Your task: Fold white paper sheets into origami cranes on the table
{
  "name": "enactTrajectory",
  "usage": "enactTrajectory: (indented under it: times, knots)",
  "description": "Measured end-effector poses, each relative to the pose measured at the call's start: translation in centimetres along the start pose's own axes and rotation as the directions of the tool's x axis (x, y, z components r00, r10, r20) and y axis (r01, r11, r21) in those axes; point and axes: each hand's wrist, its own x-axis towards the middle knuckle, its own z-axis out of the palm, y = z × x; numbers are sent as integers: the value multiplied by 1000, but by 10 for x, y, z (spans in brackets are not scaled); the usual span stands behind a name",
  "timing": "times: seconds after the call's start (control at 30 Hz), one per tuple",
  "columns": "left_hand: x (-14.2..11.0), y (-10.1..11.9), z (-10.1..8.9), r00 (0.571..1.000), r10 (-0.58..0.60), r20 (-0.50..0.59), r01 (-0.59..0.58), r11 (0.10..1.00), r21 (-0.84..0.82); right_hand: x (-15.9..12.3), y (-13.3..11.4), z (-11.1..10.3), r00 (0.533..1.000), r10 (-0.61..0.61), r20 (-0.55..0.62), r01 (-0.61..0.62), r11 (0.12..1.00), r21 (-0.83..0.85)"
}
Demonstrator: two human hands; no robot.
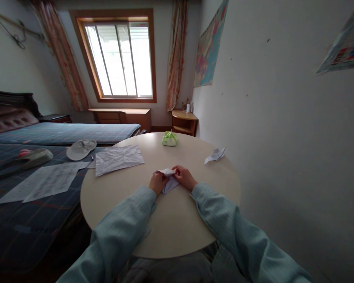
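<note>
A small piece of folded white paper [171,184] is between my two hands, over the middle of the round table [120,200]. My left hand [158,182] grips its left side, fingers curled against the folds. At the upper right of the same paper, my right hand [185,177] pinches an edge between thumb and fingers. The top part of the paper is raised, while a pointed flap hangs toward me. My fingers partly cover the folds, so its full shape cannot be made out.
Creased paper sheets [119,159] lie at the table's left edge. A green tissue pack [169,138] stands at the back, and another folded paper [215,155] rests at the right. Left of the table, a bed [56,220] holds printed sheets [47,182] and a cap [81,149]. A wall [283,137] borders the right.
</note>
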Motion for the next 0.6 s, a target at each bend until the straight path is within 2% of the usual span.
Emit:
enactTrajectory:
  times: [0.1,0.23,0.43,0.6]
  knots:
    - [-1,1,-1,999,46,-1,-46,999,-12,0,1,1,996,-68,-53,67,998,-9]
    - [-3,5,-4,997,67,46,-65,997,-47,0,-2,0,991,-126,-36,125,992,-12]
    - [-6,9,-8,989,142,40,-133,976,-170,1,-2,-4,998,-53,29,54,998,-43]
    - [-8,11,-16,993,114,-9,-115,991,-68,1,-1,-5,999,2,44,-1,999,-32]
